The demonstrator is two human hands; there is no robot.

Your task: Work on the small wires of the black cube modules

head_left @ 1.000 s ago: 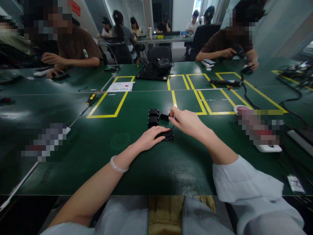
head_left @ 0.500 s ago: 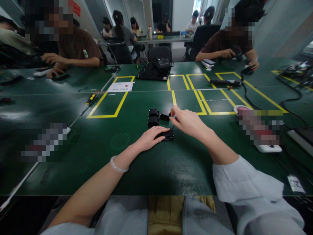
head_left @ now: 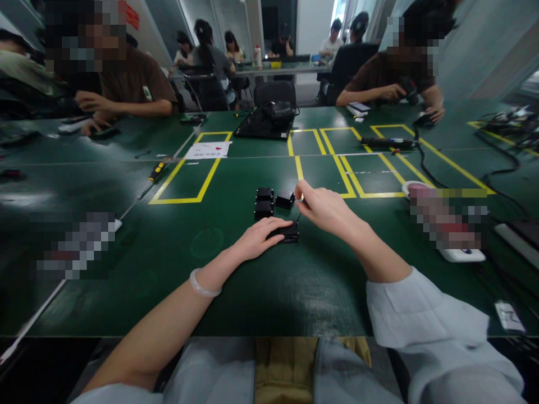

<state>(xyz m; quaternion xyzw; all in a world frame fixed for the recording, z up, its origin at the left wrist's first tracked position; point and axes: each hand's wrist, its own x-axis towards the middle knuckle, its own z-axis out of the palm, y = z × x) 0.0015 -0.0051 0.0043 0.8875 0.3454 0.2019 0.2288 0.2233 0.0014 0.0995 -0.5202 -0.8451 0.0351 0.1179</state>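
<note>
Beyond the green table (head_left: pixel 252 300) stand dark chairs (head_left: pixel 275 91), a pale wall (head_left: pixel 309 28) and bright window (head_left: pixel 339 10) behind.

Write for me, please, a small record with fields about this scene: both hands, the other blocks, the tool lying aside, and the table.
left hand: holds down a black block
right hand: grips a thin dark tool, its tip by the block's right end
other black blocks: three visible, beyond the held one
yellow-and-black tool: lies to the left
table: green, with yellow markings

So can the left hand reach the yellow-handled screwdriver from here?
Probably, with a stretch: the left hand is on a black block, but only flat tabletop and yellow tape appear between hand and screwdriver.
</note>
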